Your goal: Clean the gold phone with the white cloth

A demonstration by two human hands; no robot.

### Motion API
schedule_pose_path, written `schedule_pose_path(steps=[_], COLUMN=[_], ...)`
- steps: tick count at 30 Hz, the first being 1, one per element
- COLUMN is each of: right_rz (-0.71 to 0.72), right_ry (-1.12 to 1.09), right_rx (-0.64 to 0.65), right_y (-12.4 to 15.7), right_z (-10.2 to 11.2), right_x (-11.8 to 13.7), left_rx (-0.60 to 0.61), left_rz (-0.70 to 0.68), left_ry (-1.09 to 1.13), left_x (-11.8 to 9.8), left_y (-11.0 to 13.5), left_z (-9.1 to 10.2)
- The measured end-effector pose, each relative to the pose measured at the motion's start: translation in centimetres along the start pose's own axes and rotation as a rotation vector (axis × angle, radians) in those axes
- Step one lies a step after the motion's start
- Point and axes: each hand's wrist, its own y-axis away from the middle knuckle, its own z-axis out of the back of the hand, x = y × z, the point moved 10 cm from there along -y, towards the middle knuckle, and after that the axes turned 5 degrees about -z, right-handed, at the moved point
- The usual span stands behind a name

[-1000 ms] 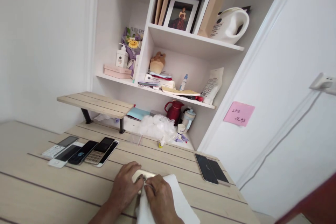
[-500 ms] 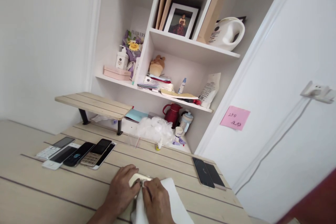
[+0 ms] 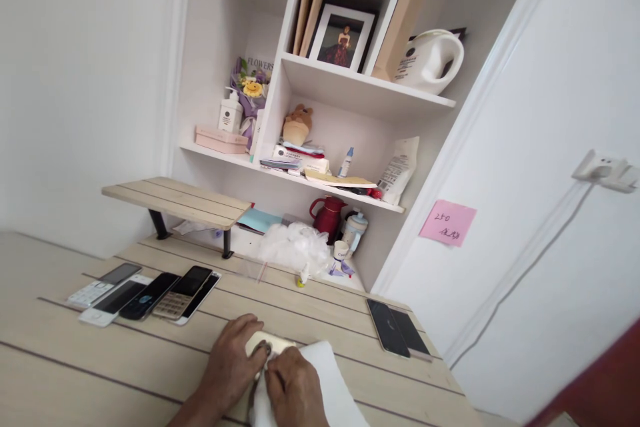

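At the bottom middle of the wooden desk point(image 3: 75, 360), my left hand point(image 3: 233, 363) rests with curled fingers on a gold-coloured phone point(image 3: 265, 341), holding it down. My right hand point(image 3: 290, 390) is closed on a white cloth point(image 3: 330, 387) and presses it against the phone's near end. Most of the phone is hidden under both hands.
A row of several phones point(image 3: 145, 291) lies at the left of the desk. Two dark phones point(image 3: 397, 335) lie at the right. A small wooden riser point(image 3: 177, 197) stands behind, with cluttered white shelves point(image 3: 345, 90) above it. A pink note point(image 3: 447, 223) is stuck on the right wall.
My hands have stayed on the phone, the right one shifting the cloth slightly over it. The view has drifted a little, so things sit lower and further left in frame.
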Motion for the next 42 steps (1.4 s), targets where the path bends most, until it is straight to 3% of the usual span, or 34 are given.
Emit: schedule_pose_path(steps=[9,22,30,42], right_rz=[-0.132,-0.054,-0.04,0.098], right_ry=[-0.012,0.133,0.293,0.354], right_rx=[-0.055,0.162,0.149,0.229], right_y=[-0.6,-0.1,-0.8,-0.3], right_z=[1.1,0.1,1.4,1.2], right_x=[-1.4,1.1,1.6,2.9], left_rx=[0.016,0.039,0.088,0.14], left_rz=[0.001,0.136,0.124,0.153], left_ry=[0.044,0.05,0.094,0.085], left_x=[0.1,1.7,1.6,1.8], left_y=[0.1,0.0,-0.3,-0.3], left_z=[-0.3,-0.5,-0.9,-1.2])
